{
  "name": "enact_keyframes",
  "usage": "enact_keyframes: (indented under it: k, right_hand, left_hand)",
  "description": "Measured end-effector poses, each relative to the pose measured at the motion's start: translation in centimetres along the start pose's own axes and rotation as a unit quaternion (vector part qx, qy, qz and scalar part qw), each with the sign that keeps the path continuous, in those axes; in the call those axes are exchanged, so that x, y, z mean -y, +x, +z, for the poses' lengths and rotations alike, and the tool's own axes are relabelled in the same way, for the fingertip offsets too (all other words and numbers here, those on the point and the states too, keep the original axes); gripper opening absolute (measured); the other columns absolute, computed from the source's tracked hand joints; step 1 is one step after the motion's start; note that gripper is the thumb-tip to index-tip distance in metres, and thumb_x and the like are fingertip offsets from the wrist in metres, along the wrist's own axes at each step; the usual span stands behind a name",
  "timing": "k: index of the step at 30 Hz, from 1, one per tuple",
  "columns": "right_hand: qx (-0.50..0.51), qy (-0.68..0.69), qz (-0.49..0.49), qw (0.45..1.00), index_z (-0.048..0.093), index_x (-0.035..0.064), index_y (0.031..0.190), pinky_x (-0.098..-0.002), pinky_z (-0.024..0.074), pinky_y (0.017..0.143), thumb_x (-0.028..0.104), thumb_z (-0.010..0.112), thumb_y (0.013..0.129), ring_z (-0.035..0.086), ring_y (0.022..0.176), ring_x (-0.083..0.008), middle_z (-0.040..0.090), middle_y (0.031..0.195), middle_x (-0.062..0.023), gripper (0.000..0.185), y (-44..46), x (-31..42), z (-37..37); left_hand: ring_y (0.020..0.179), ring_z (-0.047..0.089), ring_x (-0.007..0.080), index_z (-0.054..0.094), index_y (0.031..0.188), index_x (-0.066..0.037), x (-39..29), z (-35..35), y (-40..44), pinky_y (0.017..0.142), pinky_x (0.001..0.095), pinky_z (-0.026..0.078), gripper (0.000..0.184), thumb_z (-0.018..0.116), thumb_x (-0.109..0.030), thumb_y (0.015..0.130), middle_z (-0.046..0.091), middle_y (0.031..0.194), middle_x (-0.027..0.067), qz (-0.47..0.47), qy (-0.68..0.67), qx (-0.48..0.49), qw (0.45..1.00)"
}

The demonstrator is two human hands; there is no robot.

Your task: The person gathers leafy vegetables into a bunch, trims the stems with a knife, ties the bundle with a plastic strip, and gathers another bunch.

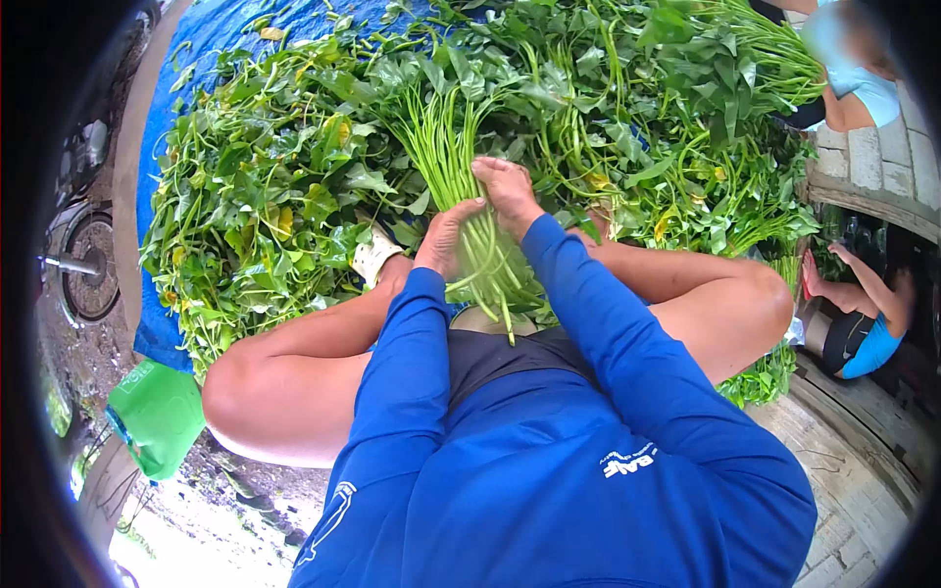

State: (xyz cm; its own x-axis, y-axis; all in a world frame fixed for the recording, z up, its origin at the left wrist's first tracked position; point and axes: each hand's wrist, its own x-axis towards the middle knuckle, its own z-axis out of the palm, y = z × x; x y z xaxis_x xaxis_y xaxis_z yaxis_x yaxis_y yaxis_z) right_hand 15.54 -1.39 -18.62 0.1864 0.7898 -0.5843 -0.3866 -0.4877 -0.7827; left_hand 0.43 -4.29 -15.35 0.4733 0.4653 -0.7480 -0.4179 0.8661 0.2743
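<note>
A bundle of long green stems with leafy tops lies between my hands, its cut ends hanging toward my lap. My left hand is wrapped round the lower left side of the bundle, thumb across the stems. Higher up and to the right, my right hand has its fingers closed at the bundle's right edge. The stem ends below the hands look slightly blurred. A large heap of leafy greens, with a few yellow leaves, spreads in front of my crossed legs.
Under the heap lies a blue tarp. A green bag stands at the left, below a wheel. At the upper right a person sits by another stem bundle; a second person sits at the right.
</note>
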Motion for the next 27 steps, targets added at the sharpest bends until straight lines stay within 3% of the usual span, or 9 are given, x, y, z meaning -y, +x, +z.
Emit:
enact_keyframes:
  k: [5, 8, 11, 13, 15, 17, 18, 24, 27]
  right_hand:
    - [0.043, 0.037, 0.092, 0.994, 0.068, -0.0024, 0.134, -0.0296, 0.0575, 0.091, 0.013, 0.072, 0.101, 0.070, 0.103, -0.0161, 0.075, 0.120, -0.0091, 0.036, -1.5, 0.5, 0.6]
    - [0.089, -0.082, 0.147, 0.982, 0.069, 0.0021, 0.137, -0.0294, 0.0580, 0.089, 0.014, 0.073, 0.100, 0.070, 0.105, -0.0163, 0.075, 0.123, -0.0096, 0.039, -2.1, 4.4, 0.6]
    - [0.192, -0.227, -0.030, 0.954, 0.070, 0.0040, 0.139, -0.0293, 0.0584, 0.082, 0.019, 0.074, 0.099, 0.071, 0.100, -0.0163, 0.076, 0.118, -0.0076, 0.043, 0.8, 3.4, -1.1]
    - [0.182, -0.247, -0.002, 0.952, 0.069, 0.0007, 0.138, -0.0294, 0.0584, 0.075, 0.022, 0.075, 0.098, 0.072, 0.087, -0.0172, 0.077, 0.110, -0.0065, 0.046, 0.5, 4.4, -1.1]
    - [0.126, -0.449, -0.122, 0.876, 0.077, -0.0018, 0.114, -0.0334, 0.0571, 0.070, 0.042, 0.079, 0.092, 0.071, 0.077, -0.0175, 0.077, 0.094, -0.0116, 0.049, -3.2, 8.9, -1.1]
    - [0.110, -0.551, 0.053, 0.826, 0.080, -0.0020, 0.094, -0.0392, 0.0566, 0.070, 0.058, 0.079, 0.083, 0.071, 0.075, -0.0206, 0.076, 0.088, -0.0152, 0.061, -9.2, 13.9, 0.3]
    - [0.188, -0.592, 0.051, 0.782, 0.079, -0.0022, 0.101, -0.0397, 0.0574, 0.074, 0.053, 0.079, 0.082, 0.072, 0.077, -0.0234, 0.078, 0.092, -0.0153, 0.058, -10.7, 13.7, -0.4]
    - [0.203, -0.414, 0.055, 0.886, 0.077, -0.0022, 0.107, -0.0331, 0.0572, 0.077, 0.021, 0.071, 0.095, 0.070, 0.080, -0.0148, 0.078, 0.092, -0.0079, 0.027, -13.8, 14.5, -3.7]
    - [0.183, -0.346, 0.112, 0.913, 0.078, 0.0031, 0.104, -0.0281, 0.0544, 0.071, 0.024, 0.073, 0.101, 0.066, 0.075, -0.0090, 0.075, 0.088, -0.0008, 0.021, -13.4, 11.5, -5.2]
  left_hand:
    - [0.080, 0.074, 0.0183, 0.071, 0.118, -0.002, 3.2, -0.1, 1.8, 0.070, 0.0337, 0.062, 0.030, 0.080, -0.016, 0.093, 0.075, 0.095, 0.0057, 0.243, 0.061, -0.059, 0.966]
    - [0.077, 0.073, 0.0179, 0.071, 0.117, -0.002, 1.2, 1.2, -0.3, 0.066, 0.0336, 0.061, 0.028, 0.079, -0.014, 0.092, 0.075, 0.094, 0.0065, 0.152, 0.101, -0.056, 0.982]
    - [0.072, 0.073, 0.0195, 0.071, 0.116, 0.001, 0.1, 1.8, -0.5, 0.062, 0.0347, 0.061, 0.029, 0.077, -0.015, 0.092, 0.075, 0.094, 0.0096, 0.123, 0.064, -0.070, 0.988]
    - [0.073, 0.073, 0.0206, 0.071, 0.114, 0.003, -0.3, 1.7, -0.6, 0.062, 0.0356, 0.062, 0.028, 0.075, -0.015, 0.093, 0.075, 0.095, 0.0112, 0.133, 0.050, -0.051, 0.989]
    - [0.071, 0.072, 0.0202, 0.073, 0.109, 0.001, -0.4, 1.3, 0.2, 0.063, 0.0338, 0.060, 0.026, 0.078, -0.017, 0.091, 0.074, 0.093, 0.0100, 0.160, 0.058, -0.059, 0.984]
    - [0.072, 0.070, 0.0178, 0.074, 0.107, -0.002, -0.9, 2.3, 0.0, 0.065, 0.0326, 0.058, 0.026, 0.081, -0.018, 0.088, 0.073, 0.090, 0.0064, 0.171, 0.068, -0.060, 0.981]
    - [0.074, 0.068, 0.0160, 0.073, 0.107, -0.003, -1.2, 2.9, -0.5, 0.067, 0.0320, 0.056, 0.027, 0.082, -0.018, 0.086, 0.072, 0.089, 0.0034, 0.167, 0.078, -0.068, 0.981]
    - [0.065, 0.070, 0.0182, 0.072, 0.096, -0.003, -2.3, 3.4, -1.7, 0.063, 0.0336, 0.059, 0.022, 0.080, -0.022, 0.089, 0.071, 0.081, 0.0057, 0.179, 0.092, -0.051, 0.978]
    - [0.065, 0.069, 0.0177, 0.071, 0.095, -0.004, -2.8, 2.6, -1.0, 0.063, 0.0338, 0.060, 0.018, 0.079, -0.020, 0.090, 0.071, 0.081, 0.0054, 0.211, 0.058, -0.032, 0.975]
